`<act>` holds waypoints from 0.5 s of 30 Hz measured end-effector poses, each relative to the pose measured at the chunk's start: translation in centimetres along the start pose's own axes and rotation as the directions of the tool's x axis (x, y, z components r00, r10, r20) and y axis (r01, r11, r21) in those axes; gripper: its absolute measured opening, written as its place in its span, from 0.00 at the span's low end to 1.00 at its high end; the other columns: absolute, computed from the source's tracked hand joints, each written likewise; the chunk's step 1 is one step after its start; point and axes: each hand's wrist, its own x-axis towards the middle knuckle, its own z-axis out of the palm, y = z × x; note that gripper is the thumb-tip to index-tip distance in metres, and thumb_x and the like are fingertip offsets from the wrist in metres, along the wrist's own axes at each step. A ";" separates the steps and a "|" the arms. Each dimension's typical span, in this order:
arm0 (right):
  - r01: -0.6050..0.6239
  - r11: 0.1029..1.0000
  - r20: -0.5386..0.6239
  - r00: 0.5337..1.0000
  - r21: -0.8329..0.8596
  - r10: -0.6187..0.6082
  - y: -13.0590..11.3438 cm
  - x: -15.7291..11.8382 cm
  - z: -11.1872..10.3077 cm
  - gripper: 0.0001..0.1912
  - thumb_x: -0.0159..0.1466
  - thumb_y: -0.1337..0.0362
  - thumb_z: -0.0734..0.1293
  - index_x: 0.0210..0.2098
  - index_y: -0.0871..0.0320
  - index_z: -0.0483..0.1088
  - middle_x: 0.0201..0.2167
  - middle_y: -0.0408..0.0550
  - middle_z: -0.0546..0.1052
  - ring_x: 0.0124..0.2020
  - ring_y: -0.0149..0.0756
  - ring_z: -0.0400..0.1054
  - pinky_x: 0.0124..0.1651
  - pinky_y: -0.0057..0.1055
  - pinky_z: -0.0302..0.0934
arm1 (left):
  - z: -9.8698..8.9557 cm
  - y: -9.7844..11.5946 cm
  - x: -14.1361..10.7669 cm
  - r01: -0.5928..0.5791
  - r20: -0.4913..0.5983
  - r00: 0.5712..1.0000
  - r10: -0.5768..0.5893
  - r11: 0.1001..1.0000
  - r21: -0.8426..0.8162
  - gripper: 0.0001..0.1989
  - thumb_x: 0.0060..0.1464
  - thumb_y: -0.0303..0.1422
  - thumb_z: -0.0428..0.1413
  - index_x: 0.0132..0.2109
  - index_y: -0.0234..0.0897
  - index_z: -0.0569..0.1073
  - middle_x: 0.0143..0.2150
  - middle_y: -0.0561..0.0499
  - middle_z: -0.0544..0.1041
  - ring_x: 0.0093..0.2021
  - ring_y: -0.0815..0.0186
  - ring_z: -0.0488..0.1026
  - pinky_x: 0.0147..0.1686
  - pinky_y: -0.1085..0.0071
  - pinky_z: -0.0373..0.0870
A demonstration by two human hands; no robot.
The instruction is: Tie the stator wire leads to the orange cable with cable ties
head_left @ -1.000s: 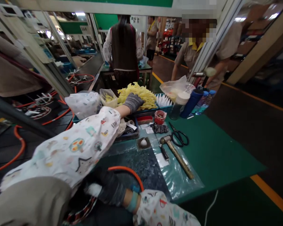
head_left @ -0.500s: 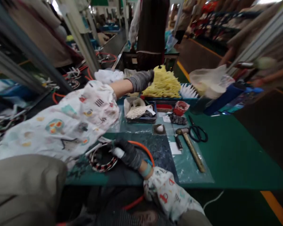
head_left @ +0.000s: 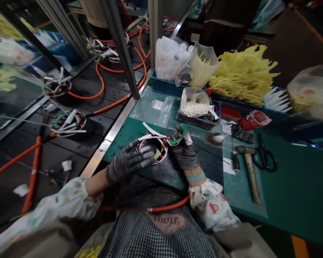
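Note:
A motor stator ring (head_left: 165, 152) with red-brown windings and white sleeved leads rests on the dark mat in front of me. My left hand (head_left: 130, 158), in a grey work glove, lies open along the ring's left side, fingers stretched out. In the same kind of glove, my right hand (head_left: 185, 150) is closed on a curved green circuit board (head_left: 183, 130) just to the right of the ring. White leads run between board and ring. A thin dark wire (head_left: 210, 154) extends rightward from near that hand. An orange cable (head_left: 169, 208) crosses in front of my apron.
A hammer (head_left: 249, 172), scissors (head_left: 266, 159) and a screwdriver (head_left: 235, 161) lie to the right. Yellow sleeves (head_left: 242, 79) fill a blue bin at the back. On the left, a wired stator (head_left: 70, 123) sits on the dark conveyor beside a metal post (head_left: 122, 46).
My view has swung left and down. My left hand has come back from the bins to the stator. My right hand now holds the green board up at the ring's right.

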 end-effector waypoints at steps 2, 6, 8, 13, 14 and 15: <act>-0.043 0.995 -0.040 0.998 0.092 0.047 -0.2 -0.1 0.3 0.21 0.66 0.40 0.73 0.49 0.46 0.80 0.46 0.42 0.85 0.47 0.35 0.81 0.59 0.37 0.78 | 1.1 -0.8 -0.5 -0.028 0.072 0.997 0.036 0.994 -0.108 0.32 0.71 0.23 0.47 0.76 0.51 0.61 0.67 0.51 0.80 0.71 0.65 0.74 0.83 0.53 0.34; -0.067 0.992 -0.076 0.994 0.109 0.076 -0.5 -1.0 0.4 0.20 0.63 0.44 0.77 0.49 0.45 0.80 0.46 0.42 0.86 0.43 0.37 0.81 0.56 0.38 0.79 | 0.8 -2.6 0.4 0.034 0.144 0.990 0.010 0.953 -0.300 0.24 0.68 0.29 0.49 0.67 0.48 0.73 0.68 0.51 0.80 0.77 0.62 0.66 0.83 0.52 0.28; -0.017 1.000 -0.046 0.999 0.026 0.018 -1.0 -2.0 0.1 0.19 0.64 0.44 0.76 0.49 0.45 0.81 0.45 0.43 0.86 0.41 0.39 0.80 0.53 0.40 0.80 | 0.6 -2.3 0.8 0.098 0.155 0.987 -0.052 0.946 -0.308 0.22 0.67 0.30 0.50 0.63 0.47 0.77 0.68 0.51 0.80 0.78 0.62 0.65 0.83 0.51 0.27; 0.366 0.822 0.429 0.887 -0.435 -0.168 -3.7 -4.3 0.1 0.11 0.74 0.55 0.70 0.53 0.47 0.81 0.46 0.45 0.87 0.47 0.41 0.82 0.54 0.40 0.78 | 2.4 1.8 0.8 0.242 0.002 0.970 -0.242 0.969 -0.058 0.19 0.65 0.35 0.54 0.60 0.49 0.79 0.66 0.53 0.81 0.75 0.59 0.67 0.82 0.49 0.33; 0.486 0.712 0.539 0.823 -0.506 -0.179 -4.1 -4.5 0.4 0.12 0.75 0.57 0.69 0.55 0.48 0.80 0.48 0.47 0.87 0.49 0.41 0.82 0.56 0.40 0.78 | 3.0 2.7 0.7 0.294 -0.056 0.955 -0.292 0.956 0.022 0.17 0.65 0.38 0.56 0.59 0.50 0.79 0.65 0.53 0.81 0.73 0.57 0.69 0.81 0.49 0.39; 0.598 0.579 0.625 0.758 -0.554 -0.185 -4.3 -4.7 0.8 0.13 0.76 0.59 0.67 0.57 0.50 0.79 0.50 0.49 0.86 0.50 0.42 0.82 0.56 0.40 0.78 | 3.5 3.4 0.6 0.338 -0.109 0.938 -0.328 0.936 0.093 0.15 0.64 0.39 0.58 0.57 0.50 0.80 0.63 0.53 0.83 0.70 0.57 0.72 0.79 0.49 0.48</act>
